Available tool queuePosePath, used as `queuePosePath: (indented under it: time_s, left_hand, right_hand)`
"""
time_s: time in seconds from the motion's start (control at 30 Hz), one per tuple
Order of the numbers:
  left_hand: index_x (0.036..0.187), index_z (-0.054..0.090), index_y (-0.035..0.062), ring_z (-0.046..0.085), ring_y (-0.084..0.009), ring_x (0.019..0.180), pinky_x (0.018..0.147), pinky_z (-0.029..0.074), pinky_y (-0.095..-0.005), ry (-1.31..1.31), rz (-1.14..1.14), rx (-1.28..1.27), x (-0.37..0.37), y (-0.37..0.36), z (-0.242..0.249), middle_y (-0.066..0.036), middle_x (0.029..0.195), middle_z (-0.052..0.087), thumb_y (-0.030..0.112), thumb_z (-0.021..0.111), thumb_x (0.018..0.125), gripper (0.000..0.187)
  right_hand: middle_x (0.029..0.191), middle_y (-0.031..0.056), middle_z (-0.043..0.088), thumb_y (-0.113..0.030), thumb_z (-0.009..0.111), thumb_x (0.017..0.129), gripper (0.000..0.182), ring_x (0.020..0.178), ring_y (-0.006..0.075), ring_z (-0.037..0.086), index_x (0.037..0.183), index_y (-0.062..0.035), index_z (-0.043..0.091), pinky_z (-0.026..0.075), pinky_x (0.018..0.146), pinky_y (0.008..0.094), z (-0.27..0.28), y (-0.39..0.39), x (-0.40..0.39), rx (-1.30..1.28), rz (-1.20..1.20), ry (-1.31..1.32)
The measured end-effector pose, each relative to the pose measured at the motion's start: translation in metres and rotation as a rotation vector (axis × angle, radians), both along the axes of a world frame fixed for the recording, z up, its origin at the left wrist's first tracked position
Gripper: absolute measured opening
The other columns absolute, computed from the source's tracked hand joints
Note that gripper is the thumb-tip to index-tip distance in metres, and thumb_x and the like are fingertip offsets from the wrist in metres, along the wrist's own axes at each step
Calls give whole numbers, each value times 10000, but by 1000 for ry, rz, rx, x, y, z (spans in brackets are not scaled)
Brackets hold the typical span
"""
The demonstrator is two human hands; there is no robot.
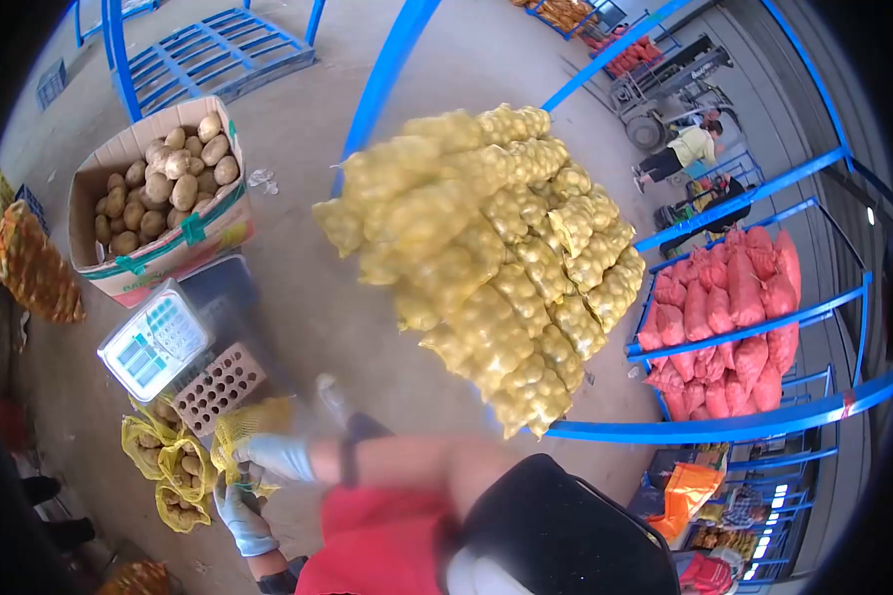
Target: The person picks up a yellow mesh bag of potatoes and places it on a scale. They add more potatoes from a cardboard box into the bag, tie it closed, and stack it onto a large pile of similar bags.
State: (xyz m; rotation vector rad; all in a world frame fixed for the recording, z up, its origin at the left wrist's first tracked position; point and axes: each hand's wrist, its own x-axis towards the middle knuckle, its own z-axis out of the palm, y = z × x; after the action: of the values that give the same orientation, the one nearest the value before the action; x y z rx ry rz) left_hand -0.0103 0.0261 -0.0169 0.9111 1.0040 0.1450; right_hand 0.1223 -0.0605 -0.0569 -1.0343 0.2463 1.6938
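Both of my hands wear pale blue gloves and are at a yellow mesh bag (230,436) at the lower left. My right hand (280,456) has its fingers closed on the mesh near the bag's opening. Just below it, my left hand (240,518) is closed at the bag's lower edge, its fingertips partly hidden. Several open yellow mesh bags (184,464) with potatoes in them stand right beside the hands. Above them are a brick with holes (218,387) and a digital scale (156,339).
A cardboard box (159,260) of potatoes stands at the upper left. Filled yellow bags (506,268) are stacked high on a blue-framed rack (714,428). Red sacks (729,307) fill another rack. Other people (690,149) are at the right, near a forklift (655,104).
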Motion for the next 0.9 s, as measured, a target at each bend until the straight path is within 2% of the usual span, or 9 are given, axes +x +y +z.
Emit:
queuePosePath:
  time_s: [0.1, 0.17, 0.23, 0.37, 0.57, 0.73, 0.77, 0.83, 0.9]
  left_hand:
    - [1323, 414, 31, 585, -114, 894, 628, 487, -197, -10, -80, 26, 5, 3, 5, -88, 1131, 560, 83, 611, 796, 565]
    - [1360, 383, 38, 526, -181, 1115, 861, 483, -315, -158, -284, 583, -16, 18, -79, -81, 1198, 517, 28, 639, 798, 618]
    - [1322, 416, 38, 521, -199, 1109, 877, 466, -321, 6, -500, 967, 1, 8, -25, -84, 1174, 519, 20, 648, 789, 581]
    - [1256, 453, 40, 548, -200, 1049, 871, 453, -318, 334, -1024, 1189, 22, 36, -33, -84, 1078, 558, 50, 646, 799, 495]
    - [1094, 536, 25, 572, -208, 969, 829, 452, -334, 100, -1412, 1346, 65, 2, 29, -81, 987, 597, 111, 616, 843, 277]
    - [960, 605, 12, 592, -215, 904, 793, 452, -347, -593, -1106, 1515, 135, -58, 179, -79, 911, 629, 161, 591, 879, 170]
    - [933, 619, 10, 597, -216, 890, 786, 452, -350, -650, -1005, 1494, 142, -68, 214, -79, 896, 635, 171, 586, 886, 171]
    - [720, 562, 18, 502, -138, 634, 592, 384, -303, -508, -808, 1164, 154, -87, 284, -58, 638, 497, 96, 640, 845, 166]
    - [810, 534, 55, 417, -89, 691, 648, 358, -270, -550, -454, 1075, 171, -100, 306, 15, 738, 479, 273, 649, 882, 256]
  right_hand:
    - [644, 38, 553, -338, 480, 901, 272, 606, 188, 533, 824, -104, 596, 415, 578, 364, 34, 8, -9, -43, -49, -283]
    - [661, 58, 581, -298, 541, 873, 263, 599, 221, 545, 822, -49, 607, 443, 602, 372, 82, 22, -19, 125, -263, -362]
    - [728, 106, 640, -249, 574, 838, 233, 660, 257, 603, 845, -25, 640, 476, 663, 366, 97, 12, -13, 19, -170, -762]
    - [721, 158, 650, -205, 604, 762, 191, 708, 276, 659, 812, -35, 676, 501, 683, 341, 102, 0, -33, 9, -198, -1249]
    - [591, 98, 592, -159, 616, 710, 141, 563, 166, 566, 700, -21, 642, 442, 559, 323, 158, -23, -24, 31, -450, -982]
    - [657, 5, 600, -126, 617, 796, 122, 626, 72, 535, 761, -10, 621, 437, 576, 260, 315, -144, 55, 565, -480, -1186]
    - [776, 22, 623, -139, 600, 854, 128, 669, 76, 554, 889, -18, 619, 468, 623, 252, 292, -154, 67, 681, -850, -1125]
    - [823, 29, 609, -182, 583, 855, 175, 716, 92, 543, 928, -23, 601, 455, 659, 266, 262, -212, 123, 476, -952, -1020]
    - [869, 35, 595, -225, 566, 857, 226, 763, 108, 532, 967, -28, 583, 442, 695, 281, 196, -264, 165, 171, -912, -913]
